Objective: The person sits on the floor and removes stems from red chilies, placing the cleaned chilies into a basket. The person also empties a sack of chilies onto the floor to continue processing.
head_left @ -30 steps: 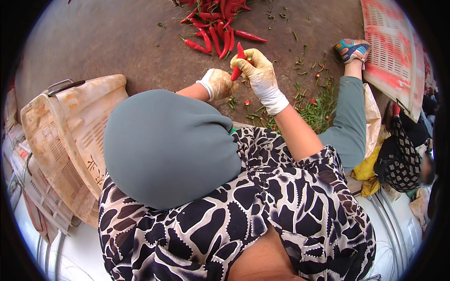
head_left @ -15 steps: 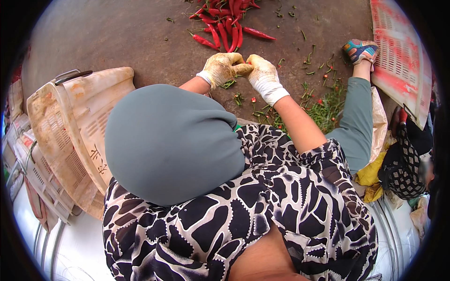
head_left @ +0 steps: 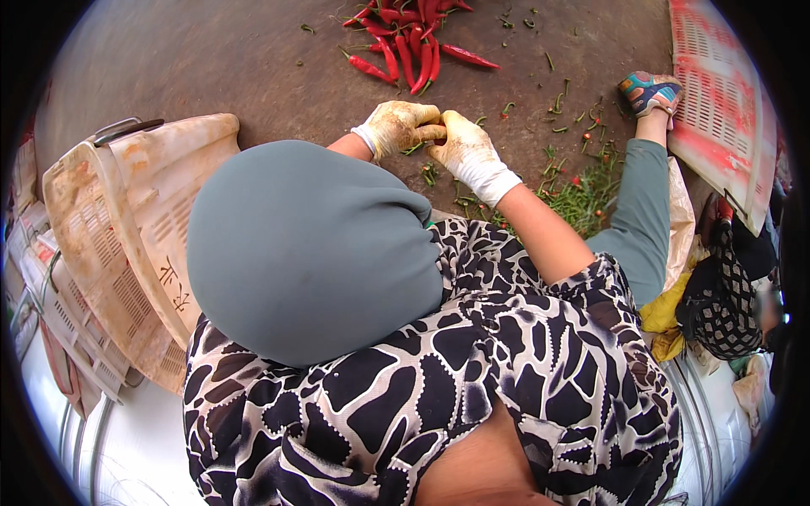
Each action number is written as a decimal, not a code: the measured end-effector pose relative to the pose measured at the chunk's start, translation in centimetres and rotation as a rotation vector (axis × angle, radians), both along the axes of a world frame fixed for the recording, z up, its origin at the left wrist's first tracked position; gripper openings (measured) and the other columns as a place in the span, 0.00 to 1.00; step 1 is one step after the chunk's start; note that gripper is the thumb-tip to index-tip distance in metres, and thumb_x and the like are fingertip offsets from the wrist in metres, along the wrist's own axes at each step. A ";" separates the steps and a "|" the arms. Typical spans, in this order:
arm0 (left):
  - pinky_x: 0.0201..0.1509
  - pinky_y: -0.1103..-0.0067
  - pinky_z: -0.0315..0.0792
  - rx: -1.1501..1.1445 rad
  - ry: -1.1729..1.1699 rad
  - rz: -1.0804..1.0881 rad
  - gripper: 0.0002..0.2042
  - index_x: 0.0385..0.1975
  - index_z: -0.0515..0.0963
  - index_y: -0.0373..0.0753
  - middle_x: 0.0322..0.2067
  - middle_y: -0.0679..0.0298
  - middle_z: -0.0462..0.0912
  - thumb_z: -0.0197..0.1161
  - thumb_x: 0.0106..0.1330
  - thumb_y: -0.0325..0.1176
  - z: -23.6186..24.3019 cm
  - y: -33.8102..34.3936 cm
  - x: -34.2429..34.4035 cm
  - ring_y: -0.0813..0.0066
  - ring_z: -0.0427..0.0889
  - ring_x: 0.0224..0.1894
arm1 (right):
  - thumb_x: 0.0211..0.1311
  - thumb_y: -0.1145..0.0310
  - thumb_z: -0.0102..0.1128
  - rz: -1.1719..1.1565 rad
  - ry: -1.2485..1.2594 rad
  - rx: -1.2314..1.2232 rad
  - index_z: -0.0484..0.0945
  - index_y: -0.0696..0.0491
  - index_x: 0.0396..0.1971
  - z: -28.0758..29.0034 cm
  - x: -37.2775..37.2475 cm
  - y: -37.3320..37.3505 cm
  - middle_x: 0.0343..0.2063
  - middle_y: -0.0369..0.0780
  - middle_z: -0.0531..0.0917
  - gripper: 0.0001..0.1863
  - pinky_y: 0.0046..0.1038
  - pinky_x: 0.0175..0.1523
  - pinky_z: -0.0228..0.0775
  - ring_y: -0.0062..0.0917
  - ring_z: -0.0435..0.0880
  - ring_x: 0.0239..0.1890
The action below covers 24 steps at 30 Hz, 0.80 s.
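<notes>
Both my hands wear stained cream-coloured work gloves and meet above the brown floor, fingertips touching. My left hand (head_left: pixel 398 128) has its fingers bent and closed toward the right. Curled against it, my right hand (head_left: pixel 466 150) is closed too, its white cuff at the wrist. Whatever sits between the fingers is hidden or too small to make out. Just beyond the hands lies a heap of red chili peppers (head_left: pixel 407 52), some with green stems. One loose chili pepper (head_left: pixel 470 56) points off to the heap's right. Green stem bits (head_left: pixel 430 174) lie beneath the hands.
Dirty white plastic crates (head_left: pixel 160 211) stand close on my left. At right lie a pile of green stems (head_left: pixel 582 207), my outstretched leg (head_left: pixel 634 219) in grey-green trousers and a red-stained crate (head_left: pixel 721 93). Another person (head_left: pixel 726 295) is at the right edge. My grey-clad knee (head_left: pixel 308 253) fills the centre.
Both hands stay together, shifting slightly, with the right fingers lower against the left. A small red spot seen between the fingertips before no longer shows.
</notes>
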<state>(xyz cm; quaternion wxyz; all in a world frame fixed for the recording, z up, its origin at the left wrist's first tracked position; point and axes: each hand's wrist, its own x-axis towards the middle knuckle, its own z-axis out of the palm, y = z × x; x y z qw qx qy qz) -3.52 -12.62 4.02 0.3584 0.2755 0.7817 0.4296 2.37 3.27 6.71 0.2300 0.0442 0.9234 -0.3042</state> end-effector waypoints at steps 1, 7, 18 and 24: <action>0.33 0.70 0.71 0.032 0.080 -0.020 0.12 0.34 0.77 0.40 0.25 0.56 0.79 0.58 0.62 0.43 -0.2 0.1 0.2 0.59 0.79 0.29 | 0.48 0.68 0.61 0.024 -0.034 -0.015 0.73 0.55 0.34 -0.3 0.2 0.1 0.33 0.49 0.80 0.12 0.40 0.44 0.72 0.46 0.79 0.40; 0.28 0.68 0.71 0.145 0.322 -0.061 0.06 0.24 0.75 0.38 0.21 0.53 0.76 0.58 0.59 0.33 -0.9 1.3 1.1 0.55 0.77 0.25 | 0.43 0.67 0.57 0.012 -0.195 -0.350 0.77 0.51 0.22 -1.8 -0.2 1.1 0.20 0.44 0.80 0.06 0.32 0.34 0.73 0.33 0.81 0.27; 0.19 0.83 0.62 0.330 -0.324 0.215 0.07 0.24 0.75 0.35 0.16 0.70 0.73 0.57 0.63 0.28 1.0 2.5 1.5 0.85 0.68 0.17 | 0.44 0.69 0.58 -0.131 -0.068 -0.048 0.79 0.57 0.26 0.2 -0.1 0.9 0.28 0.50 0.82 0.09 0.38 0.38 0.73 0.42 0.82 0.35; 0.19 0.84 0.62 0.309 -0.394 0.054 0.06 0.25 0.75 0.35 0.17 0.69 0.74 0.58 0.63 0.27 4.8 3.5 0.2 0.85 0.69 0.18 | 0.45 0.71 0.58 -0.237 -0.530 -0.317 0.78 0.58 0.23 4.7 -0.5 2.8 0.18 0.45 0.79 0.06 0.35 0.31 0.75 0.34 0.81 0.23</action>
